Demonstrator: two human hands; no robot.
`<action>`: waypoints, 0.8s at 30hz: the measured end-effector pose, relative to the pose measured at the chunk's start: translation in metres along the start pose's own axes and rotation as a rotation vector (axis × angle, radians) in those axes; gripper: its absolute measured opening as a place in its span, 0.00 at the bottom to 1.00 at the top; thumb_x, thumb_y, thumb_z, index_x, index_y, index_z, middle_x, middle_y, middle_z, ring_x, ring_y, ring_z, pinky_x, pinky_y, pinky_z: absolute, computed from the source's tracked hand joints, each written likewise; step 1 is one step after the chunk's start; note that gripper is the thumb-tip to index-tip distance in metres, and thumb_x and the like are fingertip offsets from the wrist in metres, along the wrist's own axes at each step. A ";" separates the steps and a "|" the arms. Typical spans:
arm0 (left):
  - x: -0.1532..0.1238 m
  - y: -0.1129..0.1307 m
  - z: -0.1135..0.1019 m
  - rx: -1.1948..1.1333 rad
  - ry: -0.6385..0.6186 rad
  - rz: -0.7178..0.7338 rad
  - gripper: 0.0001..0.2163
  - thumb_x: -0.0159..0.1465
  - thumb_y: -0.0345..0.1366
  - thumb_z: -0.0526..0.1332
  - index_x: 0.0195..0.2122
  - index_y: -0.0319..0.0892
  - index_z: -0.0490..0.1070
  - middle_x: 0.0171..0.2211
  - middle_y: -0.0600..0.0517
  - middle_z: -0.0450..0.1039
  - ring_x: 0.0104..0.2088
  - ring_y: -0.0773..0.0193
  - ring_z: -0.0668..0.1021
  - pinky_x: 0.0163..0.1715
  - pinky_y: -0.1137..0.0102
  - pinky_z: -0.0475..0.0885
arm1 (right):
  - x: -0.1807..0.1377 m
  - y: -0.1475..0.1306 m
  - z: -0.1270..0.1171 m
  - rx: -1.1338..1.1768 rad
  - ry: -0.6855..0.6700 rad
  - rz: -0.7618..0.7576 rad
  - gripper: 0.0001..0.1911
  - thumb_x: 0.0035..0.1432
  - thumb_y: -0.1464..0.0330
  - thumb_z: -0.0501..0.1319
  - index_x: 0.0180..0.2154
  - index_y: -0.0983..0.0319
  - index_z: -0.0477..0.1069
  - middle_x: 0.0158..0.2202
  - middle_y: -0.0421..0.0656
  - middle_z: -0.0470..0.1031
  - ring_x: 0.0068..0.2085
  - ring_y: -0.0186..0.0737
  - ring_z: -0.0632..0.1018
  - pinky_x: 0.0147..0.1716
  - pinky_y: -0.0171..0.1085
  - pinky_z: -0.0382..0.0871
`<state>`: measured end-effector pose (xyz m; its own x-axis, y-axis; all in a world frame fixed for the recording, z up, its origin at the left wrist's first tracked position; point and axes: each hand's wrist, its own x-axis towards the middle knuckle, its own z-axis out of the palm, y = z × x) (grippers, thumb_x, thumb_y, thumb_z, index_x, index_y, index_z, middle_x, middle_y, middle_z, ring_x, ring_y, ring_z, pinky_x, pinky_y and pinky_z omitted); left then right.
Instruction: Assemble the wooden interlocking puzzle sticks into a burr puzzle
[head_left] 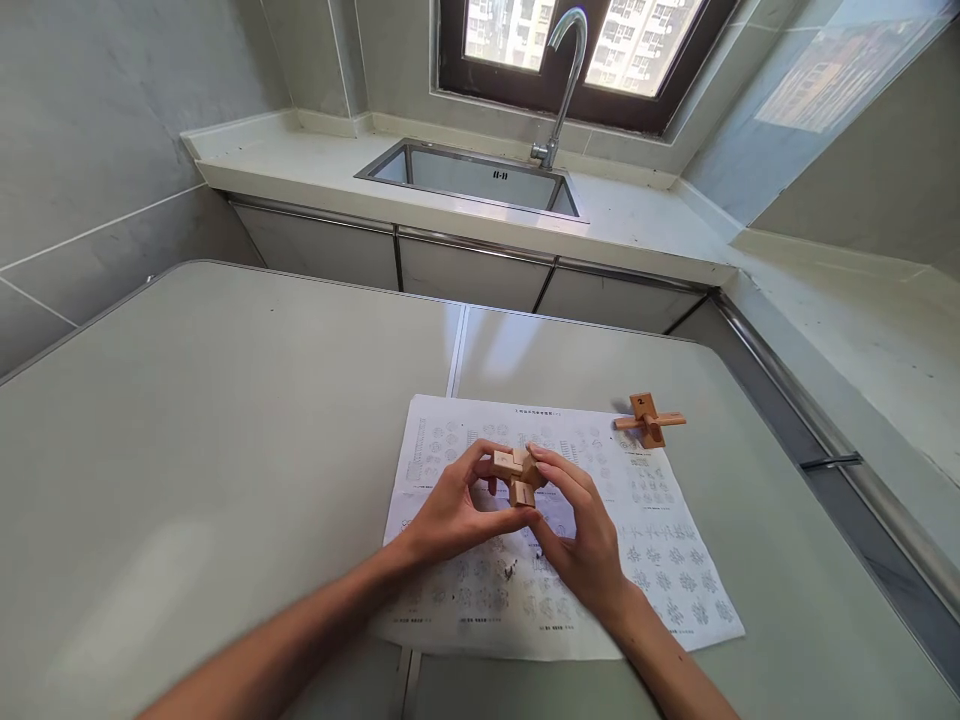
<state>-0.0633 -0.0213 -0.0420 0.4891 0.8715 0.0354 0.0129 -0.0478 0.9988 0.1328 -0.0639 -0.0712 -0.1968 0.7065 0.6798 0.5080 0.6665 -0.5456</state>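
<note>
Grey folding table [225, 450], set before a kitchen counter with one steel sink [480, 180] and one curved tap [564, 70] beneath a dark-framed window.

Item 1: wooden burr puzzle [517, 473], one, made of interlocked notched bars, held above the table at centre. It is gripped from both sides: the left hand [450, 510] is closed on it with thumb and fingertips, and the right hand [581, 530] is closed on its right and lower faces.

Item 2: second wooden puzzle [649, 420], one, cross-shaped, lying on the table just off the upper right corner of the sheet, untouched.

Item 3: printed instruction sheet [675, 570], one, covered with small diagrams, lying flat under the hands.

Risk noted: the held puzzle is judged liable to come apart if grip is loosened on one side, since loose bars could slide out and drop onto the sheet. A bar forced at the wrong angle might jam.

Hands counted: two, both of one person.
</note>
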 end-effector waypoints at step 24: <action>-0.007 -0.014 0.009 0.482 0.211 0.427 0.29 0.57 0.36 0.77 0.57 0.50 0.67 0.48 0.50 0.76 0.47 0.55 0.78 0.49 0.59 0.76 | 0.016 0.001 -0.013 1.121 -0.248 0.921 0.25 0.67 0.47 0.63 0.49 0.62 0.80 0.44 0.51 0.83 0.44 0.52 0.84 0.47 0.47 0.78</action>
<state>-0.0587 -0.0308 -0.0566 0.3579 0.8021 0.4781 0.2676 -0.5786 0.7704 0.1409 -0.0546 -0.0544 -0.3658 0.9190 -0.1472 -0.3476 -0.2816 -0.8944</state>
